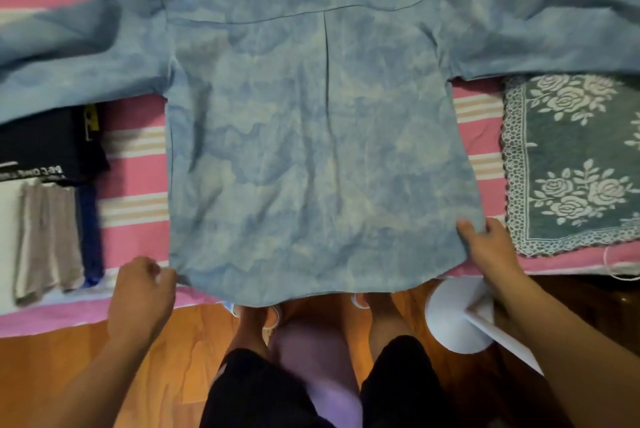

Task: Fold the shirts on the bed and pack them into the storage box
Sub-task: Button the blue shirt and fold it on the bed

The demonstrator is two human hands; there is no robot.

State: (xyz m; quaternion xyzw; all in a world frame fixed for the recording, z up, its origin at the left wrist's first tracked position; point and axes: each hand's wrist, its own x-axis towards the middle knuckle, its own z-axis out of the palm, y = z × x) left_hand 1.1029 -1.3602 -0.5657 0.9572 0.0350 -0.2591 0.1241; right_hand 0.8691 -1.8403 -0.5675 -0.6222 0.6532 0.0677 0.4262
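Observation:
A mottled blue long-sleeved shirt (311,136) lies back side up on the pink striped bed (135,171), both sleeves spread out to the sides. Its hem hangs slightly over the near bed edge. My left hand (142,292) pinches the hem's left corner with curled fingers. My right hand (485,247) grips the hem's right corner, thumb on top of the cloth. No storage box is in view.
Folded clothes sit at the left: a black garment (45,147), a grey one (45,240) and a blue one (90,233). A green rose-patterned cloth (575,164) lies at the right. A white round stand (457,316) rests on the wooden floor by my legs.

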